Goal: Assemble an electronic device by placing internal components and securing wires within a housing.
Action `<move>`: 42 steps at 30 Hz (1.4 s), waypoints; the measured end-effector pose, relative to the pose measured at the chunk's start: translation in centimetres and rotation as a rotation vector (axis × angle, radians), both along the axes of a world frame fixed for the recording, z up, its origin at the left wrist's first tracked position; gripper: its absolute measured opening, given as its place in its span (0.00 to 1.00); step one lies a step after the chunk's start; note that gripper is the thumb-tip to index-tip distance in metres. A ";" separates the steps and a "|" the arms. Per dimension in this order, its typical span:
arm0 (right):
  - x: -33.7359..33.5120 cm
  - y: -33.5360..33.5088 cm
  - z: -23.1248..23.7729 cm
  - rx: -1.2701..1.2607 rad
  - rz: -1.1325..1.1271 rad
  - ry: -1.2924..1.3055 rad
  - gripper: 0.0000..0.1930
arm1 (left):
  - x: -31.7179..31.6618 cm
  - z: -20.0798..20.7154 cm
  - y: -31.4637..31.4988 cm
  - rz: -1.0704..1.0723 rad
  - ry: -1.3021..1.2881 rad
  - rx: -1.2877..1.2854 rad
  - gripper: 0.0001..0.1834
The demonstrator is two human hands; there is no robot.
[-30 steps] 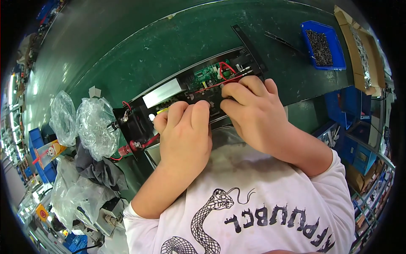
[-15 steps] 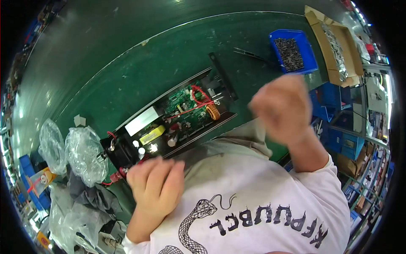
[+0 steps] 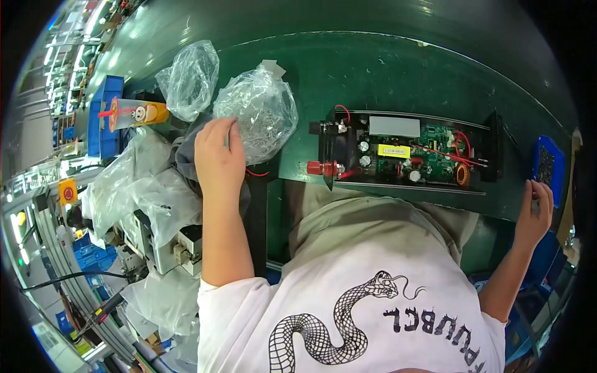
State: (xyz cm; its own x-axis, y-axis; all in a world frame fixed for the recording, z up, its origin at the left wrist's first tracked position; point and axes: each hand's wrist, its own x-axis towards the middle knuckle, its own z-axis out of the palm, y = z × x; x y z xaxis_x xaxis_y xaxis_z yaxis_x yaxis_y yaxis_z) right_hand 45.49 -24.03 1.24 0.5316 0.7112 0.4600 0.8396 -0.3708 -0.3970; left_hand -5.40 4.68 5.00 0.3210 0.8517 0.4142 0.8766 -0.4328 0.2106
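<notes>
My left hand is raised at the near side of a clear plastic bag full of small metal parts. Its fingertips overlap the bag's edge; whether they touch it I cannot tell. The fingers are bent, with the thumb apart, and no held thing shows. Far to the right, my right hand is beside a blue bin of small dark metal pieces. Its fingers curl loosely, apart from the thumb, and nothing shows in them. Between the hands lies an open black case with a green circuit board, red wires and a copper coil.
Another clear bag lies behind the first. A drink cup with a straw lies by a blue tray at the left. Crumpled plastic sheets cover equipment below. Red terminals stick out of the case's left end.
The view has turned left, so the case appears further right. My left hand has moved from the case's near corner to the bag. My right hand, earlier a blurred fist, has loosened.
</notes>
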 end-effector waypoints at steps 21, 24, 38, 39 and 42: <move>-3.5 -0.4 2.4 0.111 0.141 -0.024 0.05 | 0.9 2.2 1.1 0.113 0.116 -0.334 0.11; -4.6 -1.0 3.4 0.156 0.176 -0.049 0.05 | 1.7 2.6 -0.5 -0.008 -0.102 -0.072 0.08; -22.1 5.9 3.4 0.210 0.882 0.389 0.13 | 9.1 -1.2 -16.1 -0.379 -1.151 -1.423 0.08; -22.3 5.7 2.9 0.211 0.895 0.388 0.12 | 9.2 -1.4 -16.3 -0.325 -1.183 -1.470 0.09; -22.9 5.5 1.7 0.223 0.889 0.395 0.12 | 9.6 -1.9 -16.6 -0.221 -1.184 -1.533 0.11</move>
State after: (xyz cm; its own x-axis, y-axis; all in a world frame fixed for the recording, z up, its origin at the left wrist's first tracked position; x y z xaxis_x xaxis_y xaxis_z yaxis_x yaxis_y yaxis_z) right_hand 22.59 -18.49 2.91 -0.0084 0.8439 0.5364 0.5690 0.4451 -0.6914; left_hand 4.19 -11.88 3.11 0.6168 0.6336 -0.4671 -0.0039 0.5959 0.8031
